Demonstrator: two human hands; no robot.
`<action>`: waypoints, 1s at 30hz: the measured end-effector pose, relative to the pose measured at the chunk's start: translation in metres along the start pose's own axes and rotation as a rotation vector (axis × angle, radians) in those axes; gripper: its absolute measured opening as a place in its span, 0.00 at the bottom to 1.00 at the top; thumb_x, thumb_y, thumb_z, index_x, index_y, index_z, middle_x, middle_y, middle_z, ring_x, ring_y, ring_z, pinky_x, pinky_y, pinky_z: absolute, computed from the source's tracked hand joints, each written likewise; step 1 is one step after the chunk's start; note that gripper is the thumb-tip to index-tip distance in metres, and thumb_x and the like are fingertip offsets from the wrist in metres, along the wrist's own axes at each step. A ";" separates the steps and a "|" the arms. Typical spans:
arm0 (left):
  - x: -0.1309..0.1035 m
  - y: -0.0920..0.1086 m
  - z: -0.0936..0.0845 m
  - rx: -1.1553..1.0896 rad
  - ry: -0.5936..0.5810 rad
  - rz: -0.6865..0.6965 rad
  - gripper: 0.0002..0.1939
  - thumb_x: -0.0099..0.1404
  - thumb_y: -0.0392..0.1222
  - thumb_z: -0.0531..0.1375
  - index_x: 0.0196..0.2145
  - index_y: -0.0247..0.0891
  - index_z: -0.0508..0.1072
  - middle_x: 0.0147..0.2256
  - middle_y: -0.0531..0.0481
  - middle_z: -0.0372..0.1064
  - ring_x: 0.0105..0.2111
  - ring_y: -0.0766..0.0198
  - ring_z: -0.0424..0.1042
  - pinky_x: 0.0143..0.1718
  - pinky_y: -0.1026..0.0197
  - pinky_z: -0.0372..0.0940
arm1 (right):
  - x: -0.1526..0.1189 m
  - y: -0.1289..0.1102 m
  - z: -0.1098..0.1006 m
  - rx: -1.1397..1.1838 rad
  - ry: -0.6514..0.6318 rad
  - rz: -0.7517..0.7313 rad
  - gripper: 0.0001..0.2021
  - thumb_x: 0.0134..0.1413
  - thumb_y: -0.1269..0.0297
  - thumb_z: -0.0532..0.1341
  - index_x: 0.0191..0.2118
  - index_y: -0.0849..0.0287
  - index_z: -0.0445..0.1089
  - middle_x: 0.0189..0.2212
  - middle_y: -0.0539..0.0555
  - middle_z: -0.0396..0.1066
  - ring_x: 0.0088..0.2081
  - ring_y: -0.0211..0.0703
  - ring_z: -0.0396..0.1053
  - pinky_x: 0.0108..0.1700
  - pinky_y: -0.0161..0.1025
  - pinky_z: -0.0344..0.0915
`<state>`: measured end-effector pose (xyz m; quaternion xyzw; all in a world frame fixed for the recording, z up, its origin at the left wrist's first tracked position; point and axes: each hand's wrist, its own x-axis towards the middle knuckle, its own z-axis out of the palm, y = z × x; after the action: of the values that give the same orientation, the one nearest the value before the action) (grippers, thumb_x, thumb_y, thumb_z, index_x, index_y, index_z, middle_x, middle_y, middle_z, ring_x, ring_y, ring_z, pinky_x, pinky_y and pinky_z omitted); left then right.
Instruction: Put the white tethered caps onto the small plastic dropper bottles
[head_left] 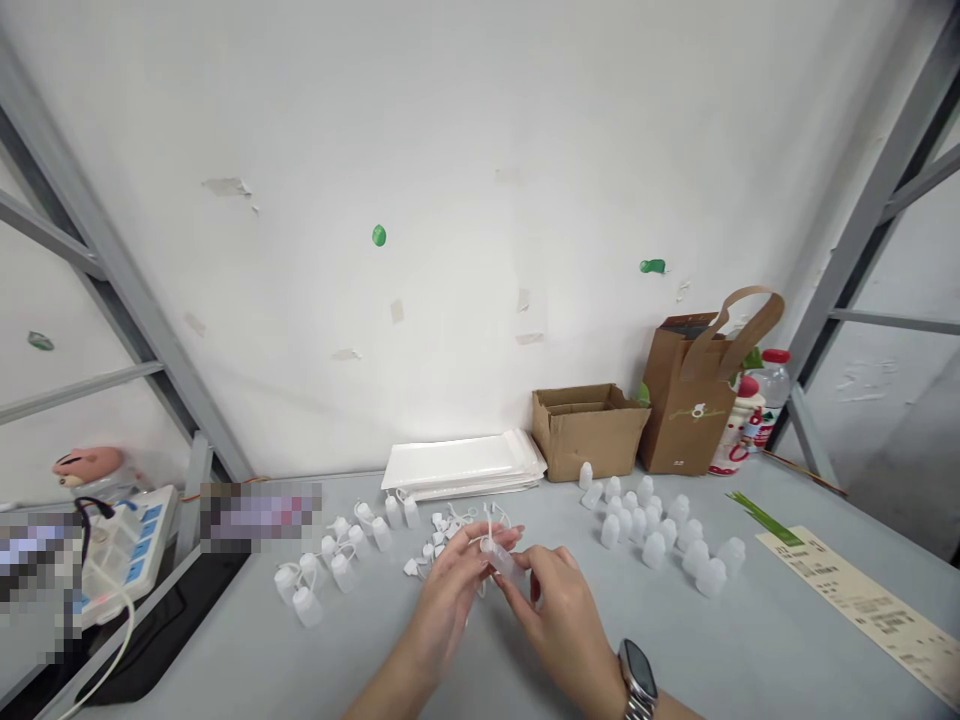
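Observation:
Both hands meet over the grey table around one translucent white bottle (504,562). My left hand (448,590) has its fingers round the bottle's upper end, where a thin white loop stands up. My right hand (553,605) pinches the lower end between thumb and fingers; a watch (637,680) is on that wrist. Just behind my left hand lie several small white caps with loops (438,537). To the left stand several small bottles with looped caps (343,572). On the right are several translucent bottles without loops (654,550).
White envelopes (461,465) lie in a stack by the wall. Right of them stand a cardboard box (592,440), a brown bag (686,420) and drink bottles (771,395). A paper strip (870,605) lies far right, a power strip (142,550) far left.

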<state>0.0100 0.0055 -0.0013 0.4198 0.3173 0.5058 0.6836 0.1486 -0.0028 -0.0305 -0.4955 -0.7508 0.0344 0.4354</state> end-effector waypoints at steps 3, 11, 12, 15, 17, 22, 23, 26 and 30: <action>0.000 0.001 0.000 0.018 -0.027 0.012 0.12 0.57 0.37 0.56 0.39 0.36 0.74 0.47 0.42 0.70 0.55 0.51 0.59 0.57 0.51 0.48 | 0.000 -0.001 -0.001 0.019 -0.015 0.016 0.06 0.55 0.65 0.55 0.28 0.55 0.62 0.22 0.49 0.68 0.25 0.41 0.64 0.30 0.38 0.56; 0.000 -0.002 -0.001 -0.026 0.013 -0.012 0.19 0.59 0.44 0.56 0.47 0.38 0.70 0.48 0.42 0.70 0.54 0.51 0.61 0.56 0.51 0.50 | 0.001 0.000 0.000 0.113 -0.132 0.166 0.08 0.54 0.59 0.57 0.27 0.55 0.63 0.23 0.50 0.70 0.25 0.41 0.62 0.31 0.38 0.57; 0.000 -0.003 0.000 -0.025 0.027 -0.015 0.19 0.59 0.44 0.56 0.48 0.39 0.69 0.47 0.42 0.70 0.53 0.52 0.62 0.56 0.50 0.50 | 0.001 0.000 0.000 0.127 -0.137 0.180 0.09 0.54 0.59 0.57 0.27 0.55 0.63 0.23 0.50 0.70 0.25 0.41 0.62 0.31 0.38 0.57; 0.000 -0.002 0.002 -0.014 0.056 -0.015 0.14 0.60 0.45 0.56 0.44 0.40 0.69 0.46 0.43 0.71 0.51 0.53 0.64 0.55 0.50 0.51 | 0.001 -0.001 -0.001 0.171 -0.151 0.213 0.10 0.54 0.56 0.57 0.27 0.55 0.63 0.23 0.50 0.69 0.26 0.42 0.62 0.31 0.37 0.56; -0.001 -0.001 0.003 -0.002 0.052 -0.007 0.10 0.60 0.45 0.56 0.38 0.40 0.70 0.44 0.44 0.72 0.50 0.53 0.66 0.54 0.51 0.52 | 0.001 -0.002 -0.002 0.207 -0.155 0.230 0.10 0.53 0.55 0.57 0.27 0.55 0.64 0.23 0.50 0.69 0.26 0.42 0.62 0.31 0.37 0.57; 0.001 0.000 0.002 0.064 0.042 0.014 0.13 0.59 0.46 0.56 0.37 0.37 0.73 0.44 0.42 0.72 0.49 0.51 0.66 0.54 0.52 0.53 | 0.001 -0.001 -0.001 0.285 -0.149 0.272 0.11 0.52 0.55 0.58 0.27 0.56 0.65 0.23 0.51 0.69 0.27 0.42 0.62 0.31 0.37 0.57; 0.001 -0.001 0.002 0.067 0.040 0.012 0.14 0.59 0.46 0.56 0.37 0.36 0.74 0.44 0.42 0.72 0.49 0.51 0.66 0.54 0.52 0.54 | 0.001 -0.001 -0.001 0.287 -0.148 0.271 0.11 0.52 0.55 0.58 0.27 0.56 0.65 0.23 0.51 0.69 0.27 0.42 0.62 0.31 0.37 0.57; 0.001 -0.001 0.000 0.049 0.035 0.011 0.15 0.58 0.45 0.57 0.40 0.36 0.74 0.45 0.42 0.72 0.51 0.51 0.64 0.55 0.52 0.52 | 0.001 0.000 -0.002 0.254 -0.150 0.240 0.10 0.54 0.57 0.57 0.27 0.56 0.65 0.23 0.51 0.68 0.27 0.42 0.62 0.30 0.36 0.57; 0.000 -0.003 0.000 0.021 0.037 -0.018 0.16 0.58 0.43 0.56 0.43 0.36 0.73 0.46 0.43 0.71 0.52 0.52 0.64 0.56 0.51 0.51 | 0.001 0.000 -0.004 0.096 -0.117 0.070 0.08 0.56 0.63 0.55 0.27 0.57 0.64 0.21 0.50 0.66 0.25 0.40 0.61 0.31 0.36 0.55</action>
<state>0.0115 0.0047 -0.0039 0.4144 0.3391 0.5039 0.6778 0.1514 -0.0035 -0.0271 -0.4971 -0.7548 0.1143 0.4124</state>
